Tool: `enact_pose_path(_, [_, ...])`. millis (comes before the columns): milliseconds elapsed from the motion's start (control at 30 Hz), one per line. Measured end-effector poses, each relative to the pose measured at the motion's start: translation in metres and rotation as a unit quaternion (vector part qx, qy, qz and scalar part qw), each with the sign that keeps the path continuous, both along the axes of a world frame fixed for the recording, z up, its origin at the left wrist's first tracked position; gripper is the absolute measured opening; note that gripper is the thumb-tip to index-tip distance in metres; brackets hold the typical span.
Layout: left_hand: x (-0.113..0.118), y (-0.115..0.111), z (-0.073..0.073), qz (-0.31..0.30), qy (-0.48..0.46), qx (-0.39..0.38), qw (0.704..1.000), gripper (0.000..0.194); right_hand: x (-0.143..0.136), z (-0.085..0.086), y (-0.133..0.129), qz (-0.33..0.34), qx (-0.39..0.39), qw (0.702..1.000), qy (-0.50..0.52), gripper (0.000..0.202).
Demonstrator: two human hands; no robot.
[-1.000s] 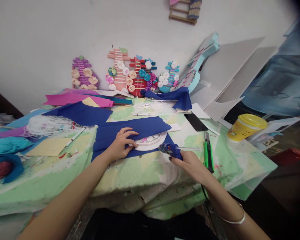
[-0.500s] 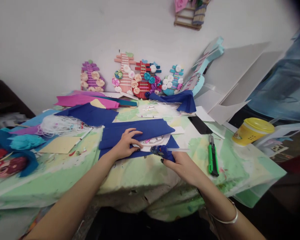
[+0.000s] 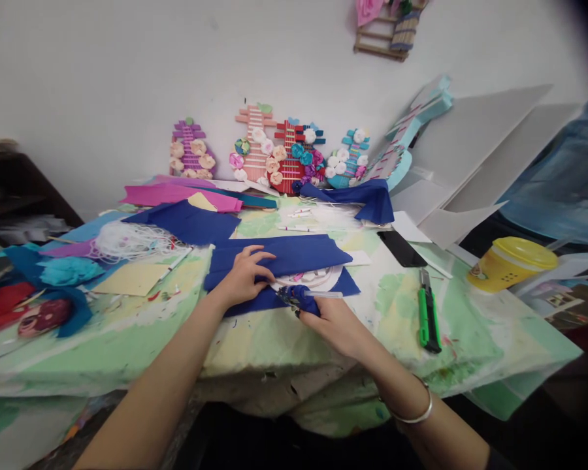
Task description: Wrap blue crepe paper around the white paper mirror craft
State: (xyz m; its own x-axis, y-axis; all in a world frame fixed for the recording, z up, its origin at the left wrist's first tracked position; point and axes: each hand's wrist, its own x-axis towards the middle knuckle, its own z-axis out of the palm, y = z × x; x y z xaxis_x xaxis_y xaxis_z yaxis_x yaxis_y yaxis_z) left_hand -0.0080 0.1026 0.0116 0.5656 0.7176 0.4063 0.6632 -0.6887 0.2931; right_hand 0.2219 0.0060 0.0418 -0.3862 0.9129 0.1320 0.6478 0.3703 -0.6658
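Only got the head view on my feed, so here goes. Left hand [image 3: 249,275] is lying on a folded blue sheet [image 3: 304,253] with its fingers fanned out; can't tell whether the thumb and forefinger are pinching the edge underneath. Right hand [image 3: 334,323] has its fingers wrapped around the handle of a blue glue gun [image 3: 306,301] (trigger's hidden from me, sorry).

The sheet's on the worktop [image 3: 392,320] right in front, partly over a rounded white piece [image 3: 323,279]. I'd guess the sheet is light, floppy and easy to crease or tear, so I'd hold it flat by the fold with spread fingertips. The white piece looks light but stiffer; I'd take it by its rim. Gun's probably got some weight, and the nozzle may be hot, so handle only.

Versus a second ago: the nozzle was over by the right part of the white piece, now it's down at the left, just beside the left fingertips. Left hand has stayed on the sheet.
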Motion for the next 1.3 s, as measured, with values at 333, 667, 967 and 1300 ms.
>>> enact_pose_path(333, [0.0,0.003,-0.004,-0.005,0.004,0.01,1.0,0.02,0.021,0.005,-0.015,-0.015,-0.005,1.0,-0.013,0.021])
enact_pose_path(667, [0.001,0.002,-0.003,-0.014,0.005,0.004,1.0,0.018,0.068,0.004,-0.03,-0.058,0.033,0.997,-0.03,0.02])
enact_pose_path(967, [0.002,0.002,-0.005,-0.019,-0.006,0.012,1.0,0.02,0.118,0.0,-0.067,-0.169,0.061,0.981,-0.079,0.014])
enact_pose_path(1300, [0.001,-0.002,-0.003,0.003,-0.047,0.037,0.998,0.018,0.231,-0.033,-0.107,-0.385,0.041,0.897,-0.212,0.03])
